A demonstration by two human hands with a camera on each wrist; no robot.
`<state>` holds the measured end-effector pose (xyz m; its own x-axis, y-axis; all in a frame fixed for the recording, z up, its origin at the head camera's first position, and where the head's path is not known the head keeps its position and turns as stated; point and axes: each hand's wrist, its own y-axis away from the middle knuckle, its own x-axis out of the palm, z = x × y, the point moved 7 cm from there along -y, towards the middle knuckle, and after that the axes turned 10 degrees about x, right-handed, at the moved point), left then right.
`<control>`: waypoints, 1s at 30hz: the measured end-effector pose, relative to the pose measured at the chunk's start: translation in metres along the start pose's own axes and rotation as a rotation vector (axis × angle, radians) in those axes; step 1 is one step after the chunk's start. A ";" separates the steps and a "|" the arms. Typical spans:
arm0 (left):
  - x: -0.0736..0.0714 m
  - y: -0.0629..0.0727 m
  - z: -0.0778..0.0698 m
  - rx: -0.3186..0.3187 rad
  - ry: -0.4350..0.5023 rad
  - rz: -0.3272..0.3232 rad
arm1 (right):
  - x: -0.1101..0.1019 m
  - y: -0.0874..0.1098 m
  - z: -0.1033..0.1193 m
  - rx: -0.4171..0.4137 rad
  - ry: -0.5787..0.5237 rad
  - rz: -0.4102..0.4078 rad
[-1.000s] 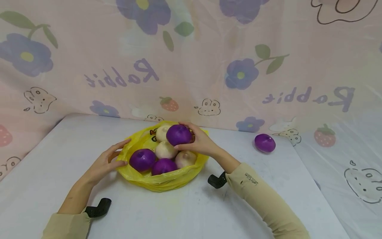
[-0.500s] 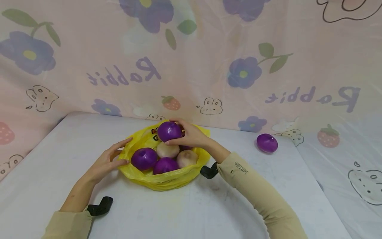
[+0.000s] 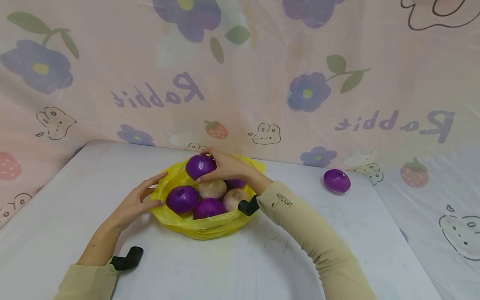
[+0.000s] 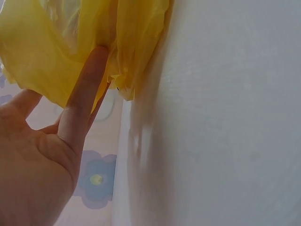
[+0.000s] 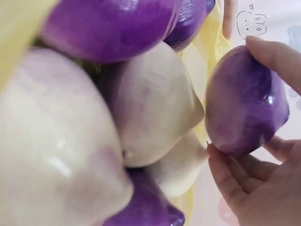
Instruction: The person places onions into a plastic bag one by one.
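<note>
My right hand [image 3: 226, 166] grips a shiny purple onion [image 3: 200, 166] above the back left part of a yellow plastic bag [image 3: 202, 230]. In the right wrist view, thumb and fingers are on opposite sides of this onion [image 5: 247, 103]. The bag lies wide open on the table, holding purple onions [image 3: 182, 199] and pale onions [image 3: 235, 198]. Against the bag's left side rests my left hand [image 3: 129, 206], its fingers spread and fairly straight. The left wrist view shows one finger touching the yellow plastic [image 4: 136, 42]. The right hand partly covers the bag's back contents.
One more purple onion [image 3: 336, 181] lies alone toward the table's back right corner. The white table [image 3: 262, 266] ends at the back against a pink printed curtain [image 3: 240, 83]. A black camera mount [image 3: 128, 258] sticks out from the left wrist.
The right hand has carried the purple onion leftward over the bag, toward its back left side. The left hand has stayed at the bag's left edge.
</note>
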<state>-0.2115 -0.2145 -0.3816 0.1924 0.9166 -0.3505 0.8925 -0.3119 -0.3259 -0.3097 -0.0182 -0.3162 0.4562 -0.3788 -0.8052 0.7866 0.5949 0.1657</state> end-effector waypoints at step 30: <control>-0.002 0.001 0.006 -0.069 -0.002 -0.035 | 0.030 -0.038 0.016 0.015 0.164 0.044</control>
<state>-0.2138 -0.2184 -0.3862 0.1599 0.9263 -0.3412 0.9247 -0.2616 -0.2767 -0.3198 -0.0636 -0.3374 0.4174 -0.2306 -0.8790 0.7737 0.5975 0.2106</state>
